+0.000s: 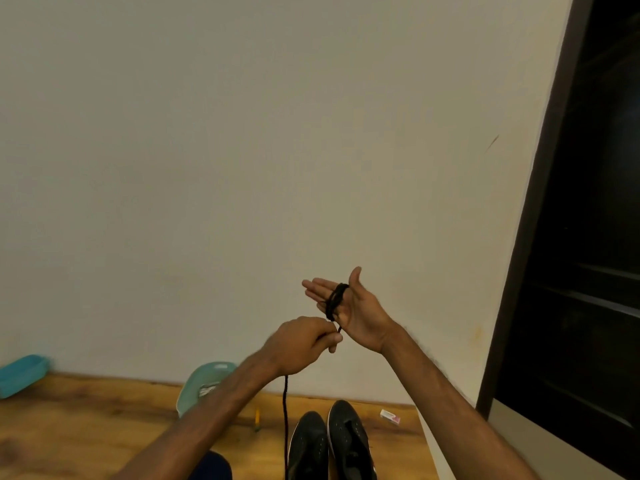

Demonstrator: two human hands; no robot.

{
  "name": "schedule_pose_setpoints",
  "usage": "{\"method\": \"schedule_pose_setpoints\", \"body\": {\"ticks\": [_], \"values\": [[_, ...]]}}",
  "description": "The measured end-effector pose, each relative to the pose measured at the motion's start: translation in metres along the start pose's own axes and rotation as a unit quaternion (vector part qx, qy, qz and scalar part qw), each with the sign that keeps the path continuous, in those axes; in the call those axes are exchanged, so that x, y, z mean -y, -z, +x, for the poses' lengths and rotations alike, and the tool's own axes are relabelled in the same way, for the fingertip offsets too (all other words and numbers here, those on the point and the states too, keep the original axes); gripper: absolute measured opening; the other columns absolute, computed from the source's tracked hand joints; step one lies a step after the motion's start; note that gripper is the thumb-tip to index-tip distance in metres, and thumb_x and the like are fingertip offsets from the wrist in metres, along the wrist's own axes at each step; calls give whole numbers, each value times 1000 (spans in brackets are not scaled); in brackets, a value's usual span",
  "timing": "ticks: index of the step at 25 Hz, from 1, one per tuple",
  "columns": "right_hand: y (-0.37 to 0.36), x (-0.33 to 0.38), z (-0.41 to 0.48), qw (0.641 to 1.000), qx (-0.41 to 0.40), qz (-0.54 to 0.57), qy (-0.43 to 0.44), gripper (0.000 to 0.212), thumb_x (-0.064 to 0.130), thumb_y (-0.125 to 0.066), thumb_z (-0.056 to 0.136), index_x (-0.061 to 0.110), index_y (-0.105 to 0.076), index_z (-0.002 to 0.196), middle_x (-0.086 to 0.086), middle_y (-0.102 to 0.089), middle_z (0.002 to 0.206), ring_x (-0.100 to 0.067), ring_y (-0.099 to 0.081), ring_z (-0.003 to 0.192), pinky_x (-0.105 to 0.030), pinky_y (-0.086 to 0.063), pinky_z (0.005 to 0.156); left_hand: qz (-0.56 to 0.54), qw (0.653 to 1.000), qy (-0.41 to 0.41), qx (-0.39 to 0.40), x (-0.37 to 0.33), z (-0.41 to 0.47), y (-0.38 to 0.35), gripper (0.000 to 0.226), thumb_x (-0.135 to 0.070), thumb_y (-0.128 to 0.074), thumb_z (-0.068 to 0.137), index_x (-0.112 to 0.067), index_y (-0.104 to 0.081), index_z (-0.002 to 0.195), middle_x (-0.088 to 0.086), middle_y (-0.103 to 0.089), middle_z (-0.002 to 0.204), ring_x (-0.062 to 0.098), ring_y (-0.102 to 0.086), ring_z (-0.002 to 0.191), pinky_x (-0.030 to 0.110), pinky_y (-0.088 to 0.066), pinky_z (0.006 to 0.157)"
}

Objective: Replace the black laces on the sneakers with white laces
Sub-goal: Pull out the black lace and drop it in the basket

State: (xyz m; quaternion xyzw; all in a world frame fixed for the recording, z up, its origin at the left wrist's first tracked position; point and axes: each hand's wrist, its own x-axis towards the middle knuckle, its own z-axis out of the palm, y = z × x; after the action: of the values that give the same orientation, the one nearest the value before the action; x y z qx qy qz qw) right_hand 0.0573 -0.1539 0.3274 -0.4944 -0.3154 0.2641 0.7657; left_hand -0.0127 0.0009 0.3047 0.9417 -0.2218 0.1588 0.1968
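Several black lace coils ring flat-open right hand; left hand pinches tail.

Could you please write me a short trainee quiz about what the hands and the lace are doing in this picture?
1. True or false: the left hand pinches the black lace.
2. The lace is wound round: A) the fingers of the right hand; B) the left wrist; C) a chair leg.
3. How many sneakers are in view?

Key: 1 true; 2 A; 3 two.
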Motion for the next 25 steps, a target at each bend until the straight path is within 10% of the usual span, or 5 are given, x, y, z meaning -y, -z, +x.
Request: {"method": "schedule_pose_setpoints", "body": {"ticks": [6, 15, 19, 25], "values": [[0, -14, 3, 998, -41, -39, -35, 91, 73, -11, 93, 5, -46, 144, -7, -58, 140, -18, -57, 127, -37, -34, 117, 34, 969, 51, -240, 3, 2, 9, 24, -40, -57, 98, -28, -60, 119, -16, -70, 100, 2, -66, 87, 14, -46, 68], [-1, -24, -15, 959, 101, -211, -158, 69, 57, -23, 102, 3, -62, 114, -13, -73, 101, -24, -68, 93, -39, -45, 98, -108, 989, 21, -98, 33, 13, 24, 6, -34, -59, 97, -33, -62, 103, -10, -63, 83, 6, -60, 75, 30, -50, 72], [3, -27, -18, 980, 155, -29, -118, 48, 42, -32, 104, 9, -65, 97, -6, -71, 79, -17, -67, 73, -40, -44, 103, -376, 925, 25, -43, 9, 2, 6, 34, -19, -41, 106, -4, -65, 88, 7, -67, 73, 13, -66, 72, 26, -51, 72], [0, -31, -14, 986, 96, 123, -53, 44, 45, -49, 98, 9, -66, 78, -9, -66, 69, -19, -65, 67, -35, -52, 92, -471, 868, 157, -1, -5, -8, -6, 47, -53, -30, 101, -36, -70, 83, -2, -46, 69, 2, -36, 55, 22, -23, 54]]}}
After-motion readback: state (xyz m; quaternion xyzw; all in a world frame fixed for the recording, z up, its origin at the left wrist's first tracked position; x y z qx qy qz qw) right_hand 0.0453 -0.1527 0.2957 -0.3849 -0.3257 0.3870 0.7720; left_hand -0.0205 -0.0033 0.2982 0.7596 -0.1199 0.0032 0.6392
